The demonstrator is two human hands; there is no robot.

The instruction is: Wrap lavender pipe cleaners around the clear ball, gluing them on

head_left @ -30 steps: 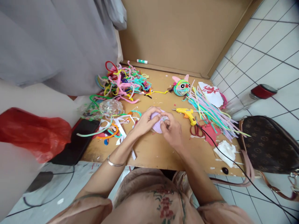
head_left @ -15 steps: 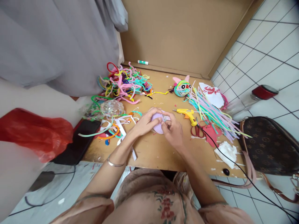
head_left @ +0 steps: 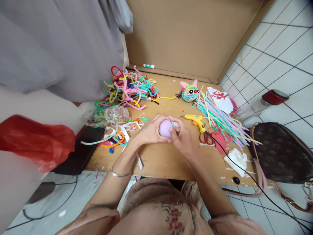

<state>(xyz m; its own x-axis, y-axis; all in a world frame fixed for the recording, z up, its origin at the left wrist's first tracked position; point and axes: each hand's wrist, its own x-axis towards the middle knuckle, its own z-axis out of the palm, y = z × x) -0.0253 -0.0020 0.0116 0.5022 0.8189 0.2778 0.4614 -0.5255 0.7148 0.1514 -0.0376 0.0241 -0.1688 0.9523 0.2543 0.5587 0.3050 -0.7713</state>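
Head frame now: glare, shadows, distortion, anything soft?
Head view: soft light, no hard shadows on the wooden tabletop; head view: highlights on the red plastic bag; head view: wide-angle stretch toward the edges, top-right corner dark; head view: ridges on the lilac ball readable.

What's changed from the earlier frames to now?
Left grip: thumb moved from across the ball toward the wearer, to its near edge, baring more purple. Nothing newly taken or let go. Right grip stays on the ball's right side; glue gun, scissors and bag unmoved.
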